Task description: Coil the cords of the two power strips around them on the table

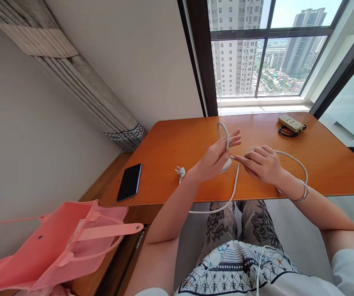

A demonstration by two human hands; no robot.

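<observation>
Nearest the camera, at lower centre, is a patterned shirt [226, 263]. At lower left stands a pink bag [56, 246], its strap pointing right. Above and right of it, a black smartphone [129, 182] lies flat on the wooden table [164, 144]. Left of centre, a three-pin plug [180, 171] rests just beside the left forearm; the left hand is the nearer of the two.

The left hand [214, 158], at centre, has its fingers nearly straight and slightly spread towards the upper right. A loop of white cable [236, 183] stands above it, apparently held at the thumb. A white block shows partly beneath; whether it is gripped cannot be told.

The governing relation: the cable spans a very short gap, left hand to right hand [261, 164], the fingertips almost meeting. The right hand is half curled, forefinger extended leftward, apparently pinching the cable. Slack drops past the table's near edge; another length arcs right, round the right wrist. At upper right lies a power strip [290, 123], nearer the right hand.
</observation>
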